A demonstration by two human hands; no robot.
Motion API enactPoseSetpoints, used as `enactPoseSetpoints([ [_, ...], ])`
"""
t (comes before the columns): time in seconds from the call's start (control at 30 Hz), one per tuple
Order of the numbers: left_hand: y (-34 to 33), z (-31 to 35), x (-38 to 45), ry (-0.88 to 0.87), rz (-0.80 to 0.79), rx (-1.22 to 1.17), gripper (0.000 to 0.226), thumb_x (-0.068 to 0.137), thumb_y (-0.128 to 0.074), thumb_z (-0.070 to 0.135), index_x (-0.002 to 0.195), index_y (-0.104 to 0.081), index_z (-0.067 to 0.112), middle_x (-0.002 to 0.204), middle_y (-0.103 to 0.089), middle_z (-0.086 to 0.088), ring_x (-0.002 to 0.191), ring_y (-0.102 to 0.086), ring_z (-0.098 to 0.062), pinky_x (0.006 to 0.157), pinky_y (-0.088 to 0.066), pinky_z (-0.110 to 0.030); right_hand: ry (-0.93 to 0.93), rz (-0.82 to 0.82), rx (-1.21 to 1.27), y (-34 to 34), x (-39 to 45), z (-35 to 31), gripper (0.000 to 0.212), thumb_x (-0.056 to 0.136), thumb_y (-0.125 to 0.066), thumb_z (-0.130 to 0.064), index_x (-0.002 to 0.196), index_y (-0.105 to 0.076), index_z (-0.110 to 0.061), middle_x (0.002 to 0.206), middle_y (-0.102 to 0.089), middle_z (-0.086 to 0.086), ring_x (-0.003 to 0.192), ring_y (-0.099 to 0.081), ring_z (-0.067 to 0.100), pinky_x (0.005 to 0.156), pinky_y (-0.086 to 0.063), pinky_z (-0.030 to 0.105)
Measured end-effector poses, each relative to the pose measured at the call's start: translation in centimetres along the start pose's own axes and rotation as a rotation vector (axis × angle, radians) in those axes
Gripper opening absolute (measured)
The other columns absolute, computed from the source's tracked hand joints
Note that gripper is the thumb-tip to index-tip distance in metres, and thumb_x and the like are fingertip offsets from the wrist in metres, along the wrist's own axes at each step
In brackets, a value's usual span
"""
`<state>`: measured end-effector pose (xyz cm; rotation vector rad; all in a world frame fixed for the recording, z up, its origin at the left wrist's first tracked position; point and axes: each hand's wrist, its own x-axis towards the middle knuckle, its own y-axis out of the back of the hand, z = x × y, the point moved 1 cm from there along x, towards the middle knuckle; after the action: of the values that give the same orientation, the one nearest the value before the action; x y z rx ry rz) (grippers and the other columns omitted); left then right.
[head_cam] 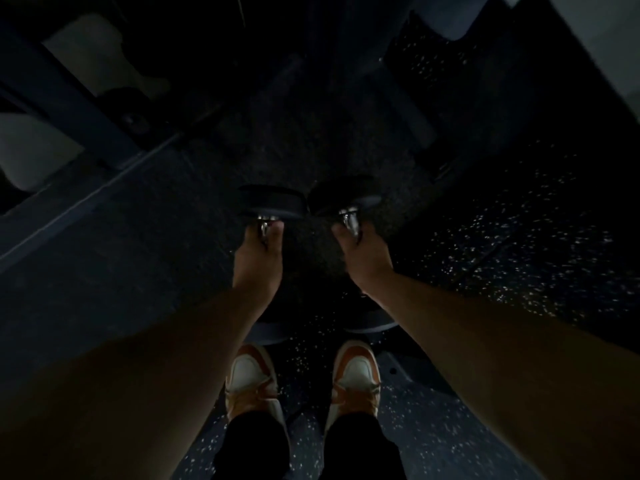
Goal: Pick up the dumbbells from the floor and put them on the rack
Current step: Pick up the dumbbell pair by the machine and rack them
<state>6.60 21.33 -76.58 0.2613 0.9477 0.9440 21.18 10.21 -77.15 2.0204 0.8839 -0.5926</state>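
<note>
Dumbbells, two of them, are held low over a dim gym floor (104, 271) by a person looking straight down at bare forearms and feet. At far left, a dark metal frame (69, 98) with pale rounded shapes behind it runs diagonally; whether it is the rack cannot be told in the poor light.

The left hand (258, 261) is wrapped tight around the shiny chrome handle of the left dumbbell (272, 200), whose far head is a dark, matte, thick disc with a rounded edge. Its near head shows only as a dim dark edge below the wrist. Just beside it, the right hand (363, 254) is clenched on the bright metal bar of the right dumbbell (341, 195), its black far head tilted slightly and almost touching its neighbour's. Whether either weight rests on the floor or hangs just above it cannot be told.

Below the hands stand two sneakers, the left (251, 379) and the right (356, 375), each orange with a white toe panel, under black trouser legs. No brand mark, number or writing can be read on the weights or shoes.

The floor is dark rubber, grainy in the middle and flecked with pale specks toward the right.
</note>
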Motion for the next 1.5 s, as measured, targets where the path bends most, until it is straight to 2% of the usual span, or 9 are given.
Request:
enactPoseSetpoints([
  [0.13, 2.8, 4.4, -4.1, 0.014, -0.024, -0.013, 0.06, 0.082, -0.037, 0.079, 0.105, -0.05, 0.025, 0.085, -0.069, -0.015, 0.073, -0.07, -0.042, 0.065, -0.06, -0.056, -0.047, 0.001, 0.116, 4.1, -4.5, -2.6, 0.051, 0.085, -0.057, -0.065, 0.113, -0.054, -0.023, 0.082, -0.062, 0.008, 0.074, -0.066, 0.037, 0.063, -0.057, 0.05],
  [0.27, 5.9, 9.7, -8.6, 0.009, -0.041, -0.036, 0.051, 0.085, -0.04, 0.075, 0.105, -0.05, 0.03, 0.078, -0.067, -0.014, 0.06, -0.067, -0.034, 0.055, -0.059, -0.048, -0.063, 0.011, 0.224, 9.1, -9.2, -5.5, 0.061, 0.066, -0.053, -0.08, 0.096, -0.053, -0.027, 0.075, -0.061, 0.007, 0.065, -0.059, 0.029, 0.069, -0.057, 0.058],
  [0.4, 9.3, 15.9, -14.0, 0.007, -0.051, -0.061, 0.051, 0.092, -0.043, 0.065, 0.116, -0.051, 0.02, 0.08, -0.065, -0.014, 0.053, -0.063, -0.025, 0.043, -0.048, -0.03, -0.051, 0.017, 0.286, 15.2, -14.9, -9.5, 0.061, 0.068, -0.053, -0.078, 0.102, -0.054, -0.028, 0.075, -0.062, 0.005, 0.065, -0.061, 0.028, 0.066, -0.058, 0.057],
  [0.57, 14.3, 24.2, -22.6, -0.021, -0.025, -0.096, 0.053, 0.087, -0.043, 0.072, 0.111, -0.051, 0.026, 0.086, -0.066, -0.012, 0.071, -0.069, -0.032, 0.057, -0.06, -0.044, -0.042, 0.067, 0.357, 23.4, -23.7, -14.5, 0.053, 0.073, -0.056, -0.071, 0.103, -0.056, -0.028, 0.079, -0.066, 0.004, 0.062, -0.064, 0.023, 0.063, -0.058, 0.05],
  [0.67, 16.9, 28.6, -28.0, -0.043, -0.048, -0.134, 0.049, 0.093, -0.046, 0.062, 0.116, -0.051, 0.02, 0.074, -0.06, -0.005, 0.056, -0.062, -0.018, 0.038, -0.047, -0.024, -0.053, 0.107, 0.412, 28.1, -29.4, -16.4, 0.052, 0.072, -0.056, -0.071, 0.099, -0.056, -0.027, 0.078, -0.065, 0.005, 0.062, -0.062, 0.023, 0.063, -0.056, 0.046],
  [0.8, 19.5, 33.1, -33.8, -0.143, -0.119, -0.176, 0.047, 0.096, -0.046, 0.057, 0.12, -0.052, 0.017, 0.065, -0.057, -0.005, 0.037, -0.054, -0.01, 0.034, -0.043, -0.023, -0.052, 0.176, 0.47, 33.0, -36.5, -17.9, 0.036, 0.088, -0.062, -0.052, 0.104, -0.058, -0.021, 0.081, -0.066, 0.006, 0.062, -0.062, 0.018, 0.057, -0.052, 0.035],
  [1.0, 21.4, 37.6, -41.9, -0.257, -0.282, -0.179, 0.042, 0.096, -0.044, 0.057, 0.116, -0.053, 0.022, 0.063, -0.058, -0.007, 0.033, -0.05, -0.011, 0.033, -0.044, -0.025, -0.057, 0.284, 0.546, 38.5, -46.3, -17.3, 0.025, 0.093, -0.062, -0.044, 0.097, -0.056, -0.02, 0.07, -0.062, 0.003, 0.051, -0.057, 0.014, 0.04, -0.045, 0.021],
  [1.3, 18.8, 41.1, -53.6, -0.43, -0.512, -0.075, 0.042, 0.096, -0.044, 0.057, 0.105, -0.056, 0.018, 0.058, -0.051, -0.006, 0.037, -0.047, -0.016, 0.035, -0.04, -0.026, -0.121, 0.582, 0.559, 44.5, -58.0, -11.1, 0.034, 0.09, -0.062, -0.05, 0.098, -0.057, -0.018, 0.077, -0.063, -0.001, 0.066, -0.06, 0.016, 0.053, -0.04, 0.026],
  [1.5, 12.9, 43.1, -63.3, -0.566, -0.654, -0.023, 0.035, 0.098, -0.045, 0.054, 0.094, -0.053, 0.02, 0.059, -0.047, -0.01, 0.039, -0.043, -0.019, 0.036, -0.038, -0.026, -0.168, 0.727, 0.713, 49.6, -64.4, -3.5, 0.036, 0.088, -0.065, -0.05, 0.096, -0.06, -0.016, 0.077, -0.069, 0.004, 0.063, -0.063, 0.02, 0.06, -0.051, 0.032],
])
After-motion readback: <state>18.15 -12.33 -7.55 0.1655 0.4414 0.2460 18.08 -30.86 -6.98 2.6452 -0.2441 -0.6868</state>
